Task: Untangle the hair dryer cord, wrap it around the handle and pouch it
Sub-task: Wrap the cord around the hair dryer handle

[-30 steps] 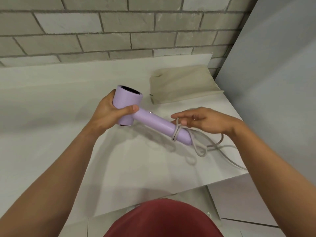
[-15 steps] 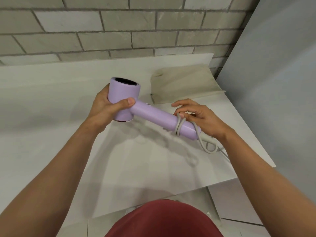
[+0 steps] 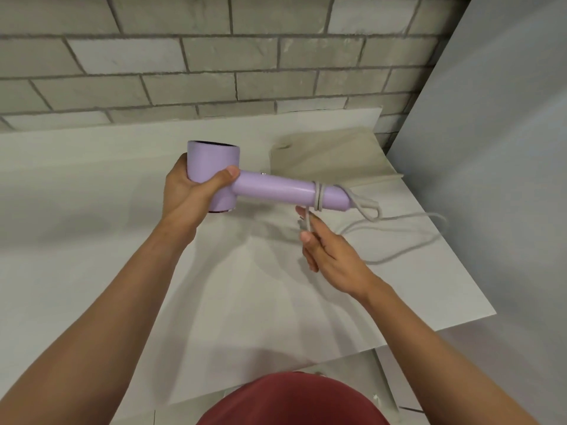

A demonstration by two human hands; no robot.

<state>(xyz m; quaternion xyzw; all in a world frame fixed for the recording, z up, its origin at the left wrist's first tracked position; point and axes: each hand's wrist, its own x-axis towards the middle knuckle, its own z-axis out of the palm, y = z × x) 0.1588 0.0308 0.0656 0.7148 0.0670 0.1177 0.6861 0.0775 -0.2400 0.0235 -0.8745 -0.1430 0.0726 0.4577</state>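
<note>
We see the lilac hair dryer [image 3: 264,187] held up over the white desk [image 3: 92,240], its handle [image 3: 285,191] pointing right and roughly level. The left hand [image 3: 187,194] is wrapped firmly round the barrel, thumb across the front. The grey cord [image 3: 399,222] makes a couple of turns round the handle close to its free end, throws a small loop past the tip, then trails loose over the desk toward the right edge. The right hand [image 3: 331,256] sits just below the handle, its fingers [image 3: 306,237] partly curled and pinching the strand that drops from those turns. The beige pouch [image 3: 331,154] lies flat on the desk behind the handle, near the brick wall.

We judge the wrapping barely begun, and the risks lie there. The turns sit so near the tip that slack in the pinched strand could let them slide off. The loose loop may get trapped under the next turn and knot. The trailing length could snag on the desk's edge and tug the strand out of the pinch. A bulky, uneven wrap might then not fit the pouch
</note>
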